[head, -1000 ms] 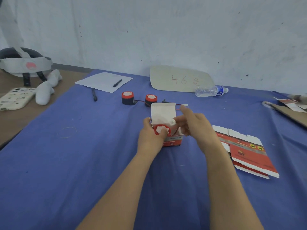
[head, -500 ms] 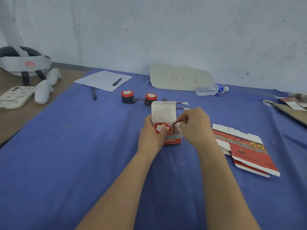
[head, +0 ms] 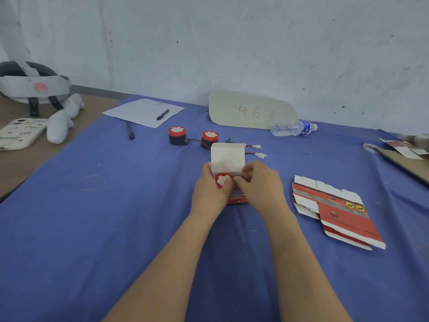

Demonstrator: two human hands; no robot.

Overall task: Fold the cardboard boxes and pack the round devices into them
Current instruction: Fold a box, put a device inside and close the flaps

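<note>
A small red and white cardboard box [head: 228,156] stands in the middle of the blue cloth with its lid flap up. A round red device [head: 223,180] with a white top sits in its mouth. My left hand [head: 212,189] grips the box's left side, thumb on the device. My right hand [head: 261,184] is at the box's right side, fingers curled and pinching at the opening, where the wire was. Two more round devices [head: 177,135] [head: 209,137] with red-black wires and white plugs lie behind the box. Flat unfolded boxes [head: 334,209] lie to the right.
A cardboard sign marked 46 [head: 251,110] and a water bottle [head: 293,128] lie at the back. Paper with a pen [head: 144,112], another pen [head: 130,133] and a rubber band [head: 91,182] are on the left. A headset [head: 32,86] and phone [head: 19,133] sit far left.
My right hand moved in from above the lid to the box opening, tucking the device's wire down inside. My left hand stayed on the box.
</note>
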